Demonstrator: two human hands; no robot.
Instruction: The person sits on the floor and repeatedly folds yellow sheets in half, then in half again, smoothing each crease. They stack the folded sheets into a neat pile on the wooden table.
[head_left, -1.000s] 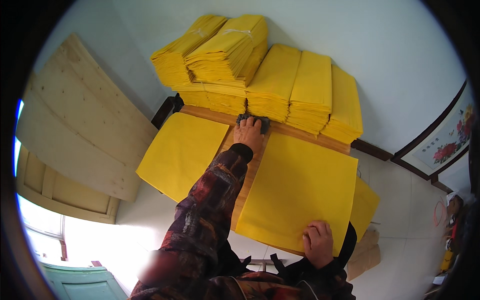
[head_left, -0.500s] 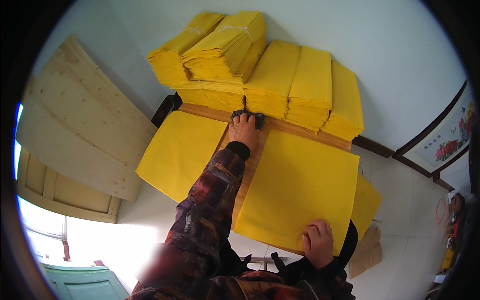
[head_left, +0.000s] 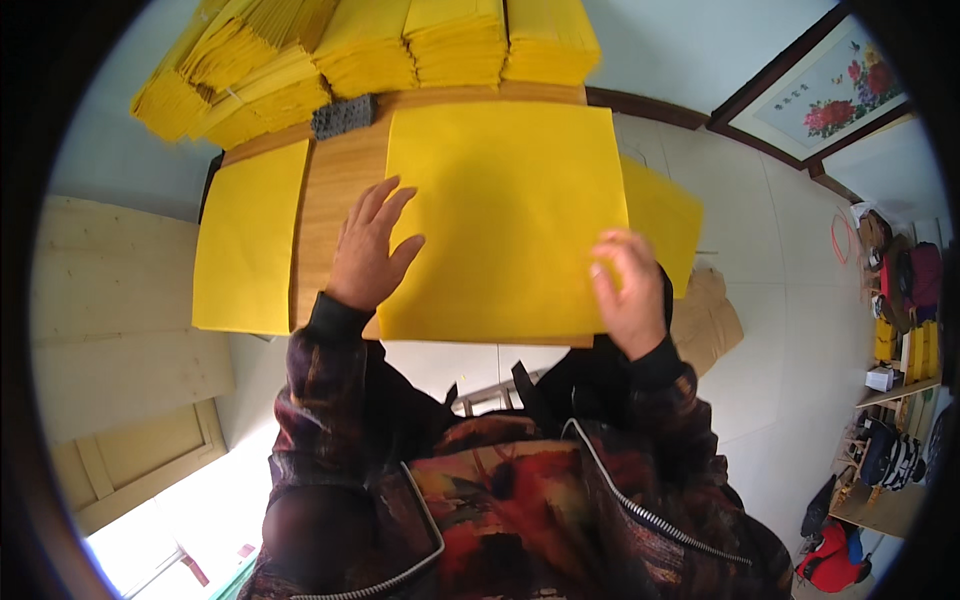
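Note:
A large yellow sheet (head_left: 505, 220) lies flat on the wooden table (head_left: 340, 200) before me. Over its left edge hovers my left hand (head_left: 372, 245), fingers apart and nothing in it. My right hand (head_left: 632, 290) is at the sheet's right edge, its fingers curved and a little blurred, with thumb and fingers apart and nothing visible between them. Farther back on the table sits a dark grey, rough-textured block (head_left: 343, 117), which no hand touches. To the left lies another pile of yellow sheets (head_left: 250, 240).
Tall stacks of folded yellow material (head_left: 455, 45) line the table's far side. More yellow sheet (head_left: 660, 220) juts out beyond the right edge, near brown paper (head_left: 708, 320) lower down. Wooden boards (head_left: 125, 300) lean at the left. A shelf with mixed goods (head_left: 905, 400) stands far right.
My left hand has let go of the grey block and come back to the sheet's left edge. My right hand has lifted from the near corner to the right edge. The view has shifted.

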